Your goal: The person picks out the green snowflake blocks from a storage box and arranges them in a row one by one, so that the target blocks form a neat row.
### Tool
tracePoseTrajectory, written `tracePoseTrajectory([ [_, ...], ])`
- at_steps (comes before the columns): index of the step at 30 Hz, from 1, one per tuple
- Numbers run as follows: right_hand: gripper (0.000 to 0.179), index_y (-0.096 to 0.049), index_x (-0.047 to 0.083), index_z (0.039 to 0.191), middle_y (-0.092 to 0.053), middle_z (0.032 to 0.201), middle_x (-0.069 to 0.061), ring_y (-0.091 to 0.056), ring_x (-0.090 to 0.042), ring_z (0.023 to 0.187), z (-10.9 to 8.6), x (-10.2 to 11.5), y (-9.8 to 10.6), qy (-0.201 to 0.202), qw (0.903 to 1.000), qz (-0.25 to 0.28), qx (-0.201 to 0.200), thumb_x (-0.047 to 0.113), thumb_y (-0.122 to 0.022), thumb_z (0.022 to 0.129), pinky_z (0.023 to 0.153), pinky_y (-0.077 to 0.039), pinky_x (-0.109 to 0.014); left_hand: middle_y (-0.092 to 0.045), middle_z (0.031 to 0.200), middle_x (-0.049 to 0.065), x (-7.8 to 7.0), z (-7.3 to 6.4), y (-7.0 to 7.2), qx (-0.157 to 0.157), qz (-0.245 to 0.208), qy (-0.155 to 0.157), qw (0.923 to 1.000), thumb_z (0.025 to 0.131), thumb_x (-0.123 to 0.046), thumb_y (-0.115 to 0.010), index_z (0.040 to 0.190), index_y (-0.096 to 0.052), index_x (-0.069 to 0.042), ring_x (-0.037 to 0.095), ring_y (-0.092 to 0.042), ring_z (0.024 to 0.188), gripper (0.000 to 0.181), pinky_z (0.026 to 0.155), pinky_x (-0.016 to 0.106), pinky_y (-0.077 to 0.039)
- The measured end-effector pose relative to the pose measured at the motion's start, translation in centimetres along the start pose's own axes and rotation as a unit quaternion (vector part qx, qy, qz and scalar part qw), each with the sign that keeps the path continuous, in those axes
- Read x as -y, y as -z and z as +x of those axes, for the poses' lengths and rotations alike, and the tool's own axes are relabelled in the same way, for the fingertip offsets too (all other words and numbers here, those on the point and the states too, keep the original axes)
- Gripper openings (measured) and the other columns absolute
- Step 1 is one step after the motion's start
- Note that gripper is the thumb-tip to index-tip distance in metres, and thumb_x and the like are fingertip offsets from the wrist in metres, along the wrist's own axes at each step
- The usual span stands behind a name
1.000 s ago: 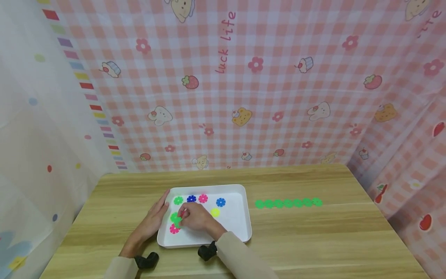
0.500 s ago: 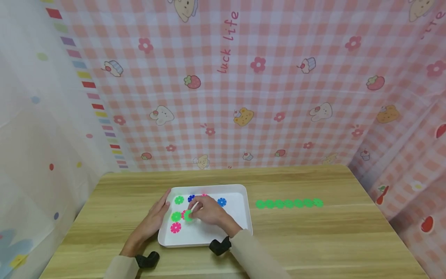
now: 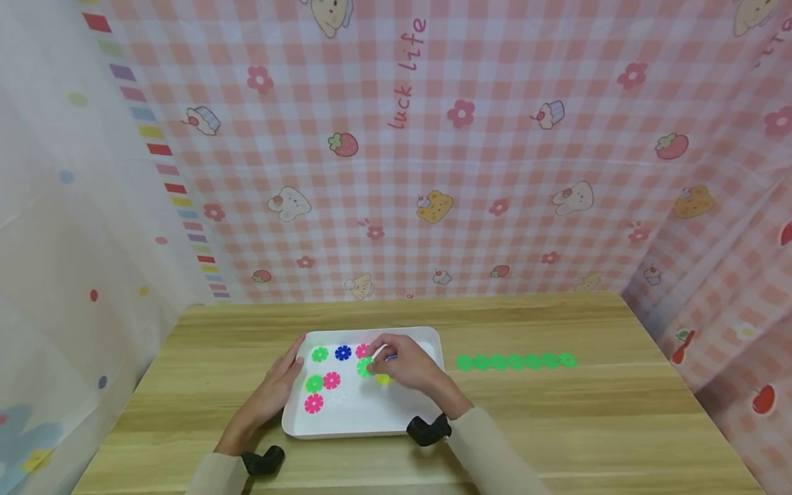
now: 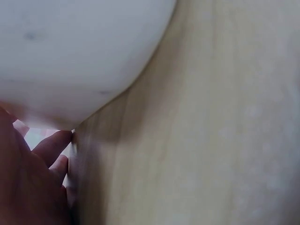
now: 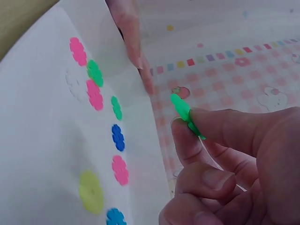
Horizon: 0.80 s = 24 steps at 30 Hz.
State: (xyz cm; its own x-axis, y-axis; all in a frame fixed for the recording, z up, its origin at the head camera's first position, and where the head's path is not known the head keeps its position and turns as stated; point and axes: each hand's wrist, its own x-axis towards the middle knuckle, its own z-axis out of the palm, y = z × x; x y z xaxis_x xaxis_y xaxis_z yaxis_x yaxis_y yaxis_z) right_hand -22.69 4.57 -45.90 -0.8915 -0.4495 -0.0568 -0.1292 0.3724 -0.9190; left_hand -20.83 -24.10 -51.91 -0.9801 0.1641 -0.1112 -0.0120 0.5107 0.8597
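Disc (image 5: 182,108), green, pinched in the right hand (image 3: 405,361) above a white tray (image 3: 371,416).
Left hand (image 3: 278,385) lies against the tray's left wall, fingers extended and touching it; loose discs (image 3: 332,380) in green, pink, dark blue and yellow lie inside; the pinched disc, bright green, round and slot-edged, is over the tray's far half, appearing nearly edge-on in the right wrist view, its long axis slanting from upper left to lower right; right thumb and forefinger close on its edge, remaining fingers curled; backdrop (image 3: 460,158) lettering (image 3: 408,72) reads "luck life", running upward; green row (image 3: 516,361) of similar discs extends across the wood-grain table (image 3: 557,426).
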Motion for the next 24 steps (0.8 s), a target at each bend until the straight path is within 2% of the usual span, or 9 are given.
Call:
tracePoseTrajectory([
  [5, 0.012, -0.067, 0.012, 0.101, -0.071, 0.082, 0.000, -0.067, -0.032, 0.088, -1.1, -0.2, 1.8, -0.003, 0.9999, 0.010, -0.009, 0.013, -0.071, 0.090, 0.067, -0.044, -0.030, -0.011, 0.166, 0.012, 0.0, 0.1, -0.1, 0.003, -0.008, 0.001, 1.0000, 0.110, -0.037, -0.024, 0.161, -0.010, -0.025, 0.038, -0.006, 0.150, 0.054, 0.116, 0.066, 0.000],
  [8, 0.013, -0.066, 0.011, 0.102, -0.070, 0.083, 0.000, -0.067, -0.036, 0.091, -1.6, -0.5, 2.8, -0.009, 0.9997, 0.008, -0.023, 0.013, -0.071, 0.091, 0.068, -0.044, -0.031, -0.010, 0.166, 0.012, 0.1, 0.1, -0.1, 0.005, -0.009, -0.001, 0.9999, 0.110, -0.037, -0.023, 0.161, -0.009, -0.025, 0.038, -0.005, 0.150, 0.055, 0.116, 0.066, 0.000],
  [16, 0.012, -0.066, 0.013, 0.102, -0.068, 0.085, -0.002, -0.063, -0.034, 0.087, -2.8, -1.8, 5.2, -0.046, 0.9966, -0.001, -0.067, 0.015, -0.070, 0.092, 0.068, -0.044, -0.031, -0.011, 0.166, 0.012, 0.1, 0.1, 0.0, 0.002, -0.005, -0.003, 1.0000, 0.110, -0.037, -0.023, 0.161, -0.009, -0.024, 0.037, -0.006, 0.150, 0.055, 0.116, 0.066, -0.001],
  [24, 0.015, -0.066, 0.011, 0.108, -0.069, 0.088, -0.005, -0.065, -0.029, 0.091, -4.8, -3.3, 8.1, -0.048, 0.9946, 0.002, -0.092, 0.010, -0.066, 0.093, 0.074, -0.049, -0.032, -0.010, 0.166, 0.013, 0.1, 0.1, 0.0, 0.002, -0.005, -0.004, 1.0000, 0.110, -0.038, -0.023, 0.161, -0.009, -0.024, 0.037, -0.006, 0.150, 0.055, 0.117, 0.065, -0.001],
])
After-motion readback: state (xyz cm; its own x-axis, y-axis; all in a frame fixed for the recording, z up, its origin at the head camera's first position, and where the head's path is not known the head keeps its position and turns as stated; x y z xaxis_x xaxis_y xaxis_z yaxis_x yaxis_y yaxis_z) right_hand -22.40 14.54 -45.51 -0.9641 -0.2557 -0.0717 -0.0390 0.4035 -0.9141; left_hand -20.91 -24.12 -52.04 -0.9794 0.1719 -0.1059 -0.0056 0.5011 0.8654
